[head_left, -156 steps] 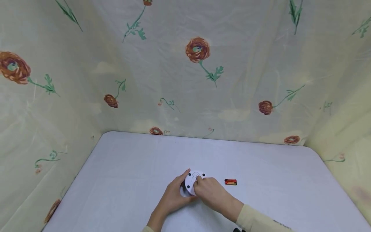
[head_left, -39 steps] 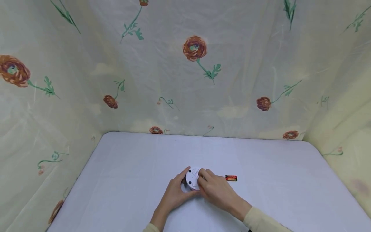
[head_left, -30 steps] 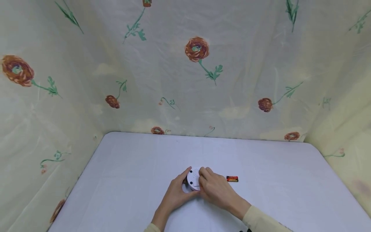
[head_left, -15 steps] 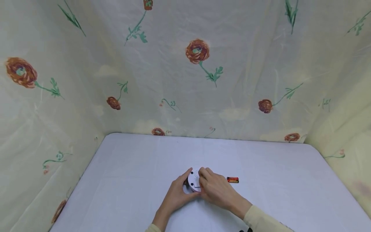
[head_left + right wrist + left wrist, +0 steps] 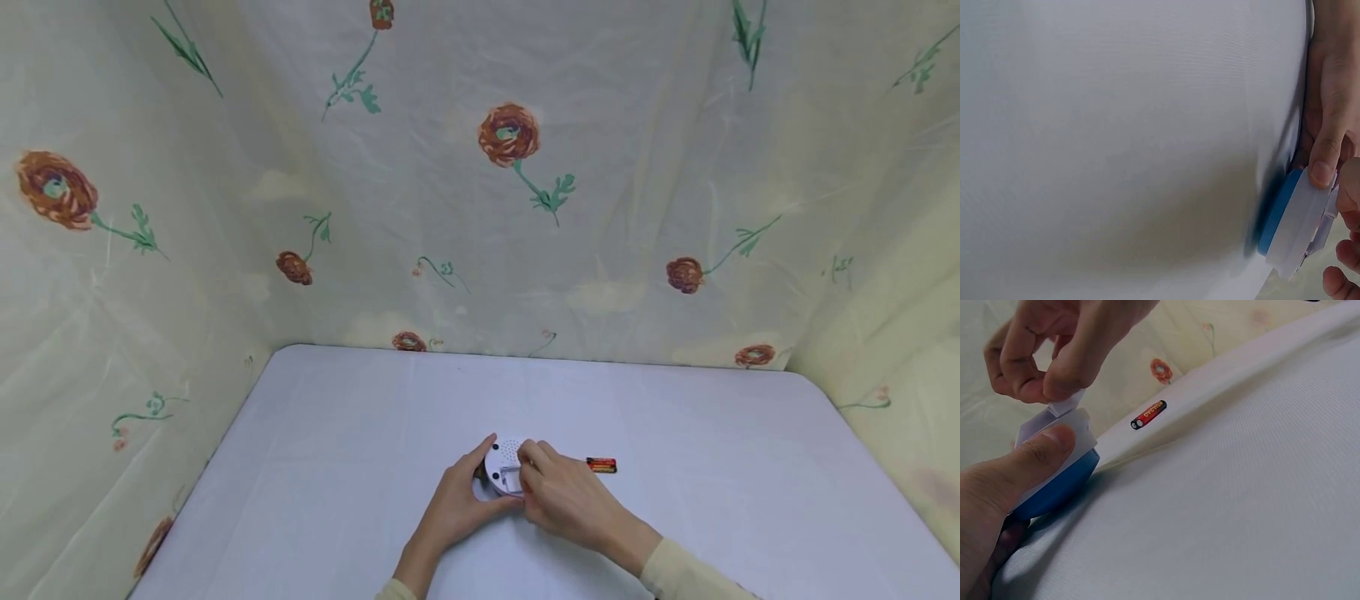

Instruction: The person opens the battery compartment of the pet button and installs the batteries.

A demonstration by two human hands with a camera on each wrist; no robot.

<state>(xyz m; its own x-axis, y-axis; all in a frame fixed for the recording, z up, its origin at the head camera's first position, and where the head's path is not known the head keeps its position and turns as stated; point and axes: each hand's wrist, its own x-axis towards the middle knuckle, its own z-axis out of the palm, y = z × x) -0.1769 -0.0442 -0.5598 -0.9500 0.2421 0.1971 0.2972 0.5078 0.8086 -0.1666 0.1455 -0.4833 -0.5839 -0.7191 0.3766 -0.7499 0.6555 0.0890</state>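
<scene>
A round white device lies face down on the table, its small speaker holes and dark rubber feet upward. The left wrist view shows its blue lower part. My left hand grips the device around its side, thumb at the near edge. In its back an uncovered battery compartment shows, partly behind my right hand. Thumb and fingertips of that hand pinch a small white battery cover, tilted up at the compartment. To the right, a pair of red-and-black batteries lies side by side.
A white cloth covers the table, which has rounded far corners. Floral fabric hangs as a wall behind it and on both sides.
The right hand first pressed on the device's back, then pinched at the cover. Now the cover is lifted and the compartment shows. The left hand keeps its grip; the batteries stay put.
</scene>
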